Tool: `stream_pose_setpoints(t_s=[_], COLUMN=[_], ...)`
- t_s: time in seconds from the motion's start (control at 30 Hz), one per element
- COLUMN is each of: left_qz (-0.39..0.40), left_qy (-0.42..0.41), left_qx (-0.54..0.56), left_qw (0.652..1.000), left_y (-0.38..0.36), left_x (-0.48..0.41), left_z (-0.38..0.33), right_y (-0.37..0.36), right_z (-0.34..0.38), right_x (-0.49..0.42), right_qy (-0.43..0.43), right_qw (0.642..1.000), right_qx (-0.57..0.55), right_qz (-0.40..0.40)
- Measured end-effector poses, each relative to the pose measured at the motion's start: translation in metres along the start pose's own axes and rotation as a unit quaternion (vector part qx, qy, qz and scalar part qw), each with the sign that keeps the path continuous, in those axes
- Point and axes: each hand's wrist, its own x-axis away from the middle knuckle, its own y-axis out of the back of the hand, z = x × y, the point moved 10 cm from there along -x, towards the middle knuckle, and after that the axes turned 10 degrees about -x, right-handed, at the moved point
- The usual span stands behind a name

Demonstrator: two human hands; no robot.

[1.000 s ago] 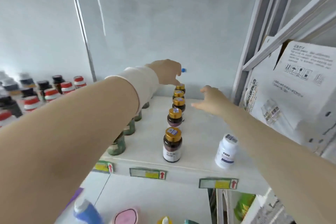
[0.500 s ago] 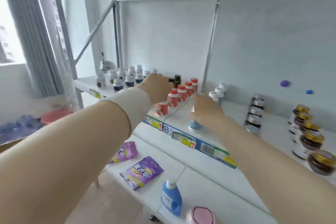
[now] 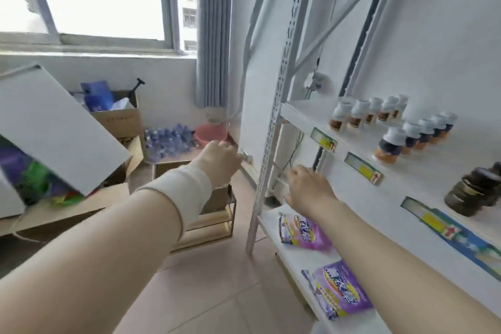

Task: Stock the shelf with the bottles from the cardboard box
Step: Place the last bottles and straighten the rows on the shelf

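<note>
- White-capped bottles point(image 3: 352, 114) with brown contents are seen in a row at the far end of the upper shelf point(image 3: 303, 112).
- Just beside them, nearer the front edge, a second row of white-capped bottles point(image 3: 409, 138) with dark labels over orange is lined up.
- Further right on the same shelf, dark bottles point(image 3: 477, 190) are blurred and cannot be made out in detail.
- No bottle is seen in either of the hands.
- The left hand point(image 3: 219, 163) is held out in front of the shelf's perforated post, with a pale wrist band point(image 3: 184, 192) worn behind it. Only its back is shown, so whether its fingers are spread or curled cannot be told.
- The right hand point(image 3: 306, 187) is stretched toward the gap between the two shelves, fingers loosely curled, with nothing seen in them.
- A brown cardboard box point(image 3: 173, 167) is set on a wooden stand point(image 3: 214, 222) below the left wrist; its contents are hidden by the forearm.
- Two purple packets point(image 3: 301, 233) are laid on the lower shelf point(image 3: 271, 225).
- A second box point(image 3: 119, 116) by the window is filled with blue packages.
- A tilted white box point(image 3: 54, 127) at the left is packed with coloured packets.
</note>
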Motion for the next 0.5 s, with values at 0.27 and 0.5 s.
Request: stream_pose_setpoints(t_s=[0.27, 0.5], left_qz=[0.137, 0.259], left_qy=[0.025, 0.050], left_qx=[0.047, 0.130], left_qw=[0.989, 0.956], left_y=[-0.198, -0.347], left_x=[-0.079, -0.130], left_z=[0.066, 0.102], right_y=[-0.116, -0.206], right_z=[0.062, 0.094], right_x=[-0.185, -0.316], right_qy=[0.093, 0.138], right_qw=[0.992, 0.971], right_qx=[0.009, 0.004], right_qz=[0.084, 0.197])
